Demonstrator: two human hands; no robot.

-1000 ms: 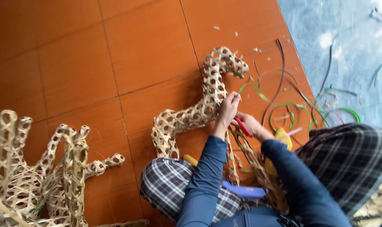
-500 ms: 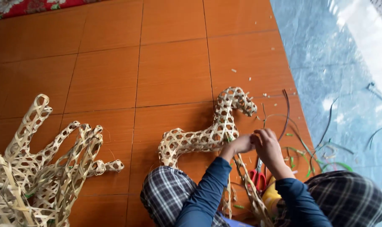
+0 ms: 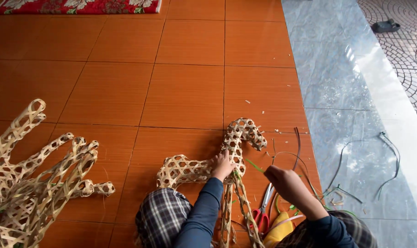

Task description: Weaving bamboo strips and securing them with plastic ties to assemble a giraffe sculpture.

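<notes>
A woven bamboo animal figure (image 3: 204,167) with an open lattice lies on the orange tiles in front of me, its head (image 3: 247,131) pointing away. My left hand (image 3: 223,166) grips the figure at the base of its neck. My right hand (image 3: 284,181) is closed into a fist just right of the figure, pinching a thin strip that I can barely make out. Red-handled scissors (image 3: 262,213) lie on the floor under my right forearm, beside a yellow object (image 3: 279,229).
A pile of similar woven bamboo figures (image 3: 31,179) fills the lower left. Loose dark and green strips (image 3: 355,183) are scattered on the grey marble floor (image 3: 337,92) to the right. A red patterned mat (image 3: 77,5) lies far ahead. A dark sandal (image 3: 386,25) sits at upper right.
The camera has tilted up, showing more floor ahead. My right hand has moved down and right, away from the figure's neck. My left hand stays on the figure.
</notes>
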